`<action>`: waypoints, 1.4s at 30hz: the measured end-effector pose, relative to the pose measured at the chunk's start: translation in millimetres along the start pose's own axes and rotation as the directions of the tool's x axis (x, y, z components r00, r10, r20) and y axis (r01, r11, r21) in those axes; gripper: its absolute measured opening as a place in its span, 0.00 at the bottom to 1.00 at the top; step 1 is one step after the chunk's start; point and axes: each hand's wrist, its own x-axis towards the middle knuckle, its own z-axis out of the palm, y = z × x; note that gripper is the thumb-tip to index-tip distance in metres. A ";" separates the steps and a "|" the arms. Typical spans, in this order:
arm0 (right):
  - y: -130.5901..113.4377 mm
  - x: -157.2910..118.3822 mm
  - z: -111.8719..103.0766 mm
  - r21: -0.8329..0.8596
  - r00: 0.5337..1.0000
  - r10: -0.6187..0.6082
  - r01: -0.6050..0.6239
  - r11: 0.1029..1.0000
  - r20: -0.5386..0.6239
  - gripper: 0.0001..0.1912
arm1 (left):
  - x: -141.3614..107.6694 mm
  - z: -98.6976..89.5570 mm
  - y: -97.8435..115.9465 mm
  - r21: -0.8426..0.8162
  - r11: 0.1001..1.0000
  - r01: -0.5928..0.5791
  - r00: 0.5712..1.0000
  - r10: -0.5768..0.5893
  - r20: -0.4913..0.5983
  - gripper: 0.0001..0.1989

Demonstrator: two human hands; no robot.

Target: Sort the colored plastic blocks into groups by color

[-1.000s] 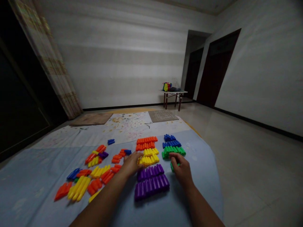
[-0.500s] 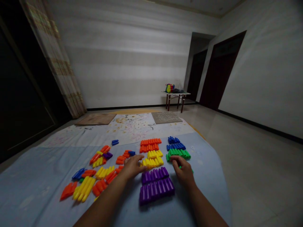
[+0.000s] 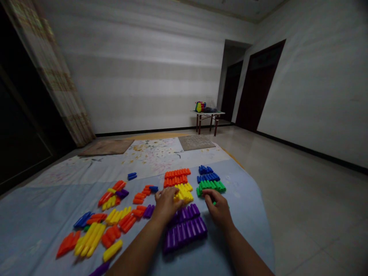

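Note:
Sorted rows of plastic blocks lie on a light blue cloth: orange, yellow, purple, blue and green. My left hand rests palm down at the near edge of the yellow rows, over the upper purple row. My right hand lies just below the green rows, its fingers curled on a green block that shows only as a sliver. Whether it grips the block is unclear.
A loose scatter of orange, yellow, blue and purple blocks covers the cloth to the left. A small table with coloured things stands by the far wall. Bare tile floor runs along the right.
My left hand has slid from the left side of the yellow rows onto their near edge. My right hand stayed below the green rows. The view has shifted slightly.

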 end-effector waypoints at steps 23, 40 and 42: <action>0.1 -1.2 16.2 0.012 0.983 0.014 -0.017 1.000 0.184 0.17 | 0.6 14.4 -5.9 -0.012 0.999 -0.051 0.999 0.051 -0.007 0.20; -13.4 0.6 26.2 0.015 0.906 0.148 -0.168 0.986 0.397 0.26 | -0.2 -9.5 -26.1 -0.089 0.995 0.051 0.995 -0.058 -0.077 0.20; -11.0 -0.5 27.4 0.045 0.916 0.131 -0.160 0.986 0.379 0.25 | -2.3 -7.6 -26.0 -0.094 0.995 0.033 0.997 -0.039 -0.066 0.20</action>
